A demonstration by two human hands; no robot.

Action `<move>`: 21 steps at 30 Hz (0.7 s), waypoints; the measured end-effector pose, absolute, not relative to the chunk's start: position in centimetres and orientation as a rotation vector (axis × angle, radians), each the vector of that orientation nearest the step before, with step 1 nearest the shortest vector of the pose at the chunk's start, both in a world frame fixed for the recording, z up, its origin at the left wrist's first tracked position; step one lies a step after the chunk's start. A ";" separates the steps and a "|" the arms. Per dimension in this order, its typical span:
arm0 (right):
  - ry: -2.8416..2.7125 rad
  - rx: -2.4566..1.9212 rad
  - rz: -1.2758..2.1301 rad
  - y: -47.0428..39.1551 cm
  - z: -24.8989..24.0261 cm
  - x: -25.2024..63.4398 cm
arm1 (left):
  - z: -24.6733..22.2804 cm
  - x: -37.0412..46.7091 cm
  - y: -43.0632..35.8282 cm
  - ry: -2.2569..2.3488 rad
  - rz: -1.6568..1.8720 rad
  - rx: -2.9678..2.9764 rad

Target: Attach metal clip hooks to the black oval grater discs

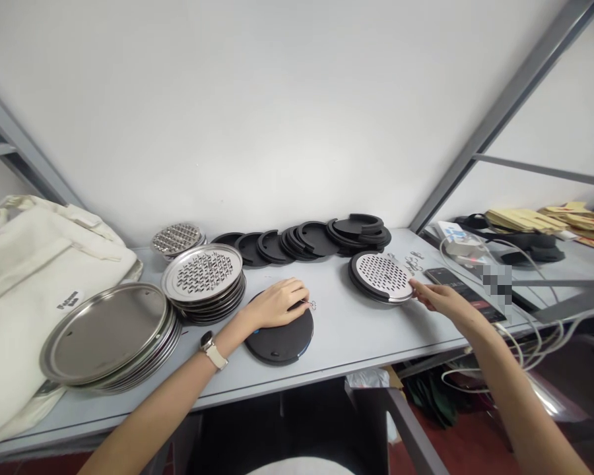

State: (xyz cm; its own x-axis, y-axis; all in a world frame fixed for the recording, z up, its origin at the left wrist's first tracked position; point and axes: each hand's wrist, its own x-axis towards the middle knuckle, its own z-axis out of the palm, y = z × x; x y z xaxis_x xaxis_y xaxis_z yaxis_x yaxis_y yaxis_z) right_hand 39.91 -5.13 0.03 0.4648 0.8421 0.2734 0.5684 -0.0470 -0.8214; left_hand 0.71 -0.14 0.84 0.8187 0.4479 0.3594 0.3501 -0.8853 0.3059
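My left hand (pixel 278 303), with a watch on the wrist, rests over a round black disc (pixel 280 340) near the table's front edge. A small metal ring (pixel 313 305) shows at its closed fingertips. To the right, my right hand (pixel 433 297) pinches the right rim of a round perforated metal plate (pixel 383 274). That plate sits on black round pieces, whose edge shows at its left. Several small metal rings (pixel 413 262) lie just behind my right hand.
Stacked metal trays (pixel 109 333) and grater plates (pixel 202 274) stand left, beside a cream bag (pixel 54 264). Black round pieces (pixel 317 237) line the wall. A phone (pixel 465 293), white cables and a white box (pixel 458 239) lie right, near a slanted metal frame (pixel 499 112).
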 end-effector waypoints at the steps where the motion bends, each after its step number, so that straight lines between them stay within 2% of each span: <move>1: -1.226 -1.763 0.445 -5.2 -0.1 39.9 | 0.8 0.7 -0.1 0.617 0.629 2.778; 6: -1.000 -1.718 0.940 -6.1 -0.5 38.6 | 0.9 0.7 -0.2 0.627 0.624 2.783; 10: -0.815 -1.546 1.060 -6.9 -0.3 36.3 | 0.9 0.7 -0.2 0.632 0.628 2.771; 14: -0.737 -1.333 1.070 -7.2 -0.1 34.0 | 0.8 0.7 -0.2 0.627 0.622 2.773; 21: -0.626 -1.363 0.813 -6.6 -0.5 32.1 | 0.9 0.7 -0.2 0.624 0.617 2.783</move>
State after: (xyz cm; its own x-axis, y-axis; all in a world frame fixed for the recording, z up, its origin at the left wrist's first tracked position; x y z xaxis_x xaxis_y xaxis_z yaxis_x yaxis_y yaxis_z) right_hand 32.12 -6.55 -0.51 0.5897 0.8048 -0.0680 -0.1395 0.0186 -0.9901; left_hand 0.71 -0.21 0.86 0.8214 0.4496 0.3509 0.3559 -0.8849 0.3005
